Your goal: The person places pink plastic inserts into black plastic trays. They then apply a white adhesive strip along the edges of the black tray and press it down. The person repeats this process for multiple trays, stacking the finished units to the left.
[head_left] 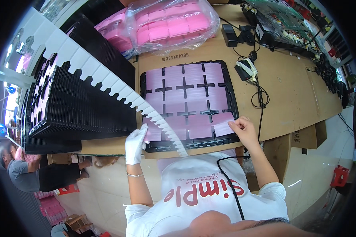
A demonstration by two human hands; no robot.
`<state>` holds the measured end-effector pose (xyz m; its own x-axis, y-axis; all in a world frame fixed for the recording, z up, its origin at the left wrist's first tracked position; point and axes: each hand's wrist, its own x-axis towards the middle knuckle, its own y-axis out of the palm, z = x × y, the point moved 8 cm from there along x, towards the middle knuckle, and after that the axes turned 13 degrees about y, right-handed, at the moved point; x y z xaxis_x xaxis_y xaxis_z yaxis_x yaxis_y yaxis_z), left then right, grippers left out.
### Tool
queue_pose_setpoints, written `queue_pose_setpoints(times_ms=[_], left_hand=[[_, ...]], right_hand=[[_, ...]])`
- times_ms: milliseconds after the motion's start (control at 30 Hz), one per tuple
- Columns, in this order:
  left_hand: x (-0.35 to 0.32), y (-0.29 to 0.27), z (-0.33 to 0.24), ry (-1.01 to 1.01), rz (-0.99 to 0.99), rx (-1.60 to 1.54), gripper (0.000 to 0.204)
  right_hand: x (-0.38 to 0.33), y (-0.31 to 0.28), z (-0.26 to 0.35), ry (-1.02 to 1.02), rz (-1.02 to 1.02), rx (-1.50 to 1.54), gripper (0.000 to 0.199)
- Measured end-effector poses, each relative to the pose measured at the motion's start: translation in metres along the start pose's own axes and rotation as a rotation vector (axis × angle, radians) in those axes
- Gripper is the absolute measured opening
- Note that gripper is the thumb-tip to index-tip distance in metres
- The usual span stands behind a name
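In front of me, a black plastic tray (236, 103) with cross-shaped dividers lies on brown cardboard. Thin translucent pink sheeting (186, 104) covers its compartments; whether it is one slotted piece or several I cannot tell. My right hand (244, 129), bare, pinches the sheeting's near right corner, which is lifted and tilted. At the near left corner, my left hand (135, 147) in a white glove has its fingers closed at the sheeting's edge. A long white toothed strip (118, 91) crosses the view from the upper left, hiding part of the tray's left side.
Tall stacks of black trays (87, 102) stand left. Behind lies a clear bag of pink foam pieces (174, 25). A black power adapter (229, 35), cables (261, 94) and circuit boards (288, 23) are to the right. Another person (31, 172) is at far left.
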<state>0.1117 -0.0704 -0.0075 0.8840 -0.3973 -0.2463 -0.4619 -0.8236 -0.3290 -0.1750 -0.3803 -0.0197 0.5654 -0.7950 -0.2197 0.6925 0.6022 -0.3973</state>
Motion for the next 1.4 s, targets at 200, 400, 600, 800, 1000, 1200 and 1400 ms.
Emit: queue_pose_setpoints(times_ms=[200, 400, 600, 800, 1000, 1200, 1400], left_hand=[[-0.008, 0.000, 0.000, 0.046, 0.031, 0.221, 0.041], [-0.020, 0.003, -0.001, 0.058, 0.022, 0.513, 0.050], [-0.021, 0.002, -0.002, 0.076, 0.032, 0.615, 0.051], [-0.021, 0.003, -0.004, 0.065, 0.046, 0.623, 0.052], [-0.022, 0.003, -0.002, 0.062, 0.053, 0.614, 0.053], [-0.027, -0.004, -0.027, 0.139, -0.053, 0.677, 0.053], [0.014, 0.017, -0.091, 0.885, -0.309, 0.764, 0.019]], right_hand=[[-0.008, 0.000, 0.007, -0.065, -0.006, -0.119, 0.029], [-0.014, -0.002, -0.003, -0.063, -0.126, -0.265, 0.028], [-0.016, -0.002, -0.001, -0.055, -0.143, -0.301, 0.028], [-0.015, -0.002, 0.000, -0.044, -0.130, -0.339, 0.029], [-0.016, -0.001, 0.003, -0.020, -0.121, -0.421, 0.030], [-0.015, -0.010, 0.011, -0.009, -0.144, -0.519, 0.032], [0.028, -0.012, 0.097, -0.411, -0.363, -0.579, 0.024]])
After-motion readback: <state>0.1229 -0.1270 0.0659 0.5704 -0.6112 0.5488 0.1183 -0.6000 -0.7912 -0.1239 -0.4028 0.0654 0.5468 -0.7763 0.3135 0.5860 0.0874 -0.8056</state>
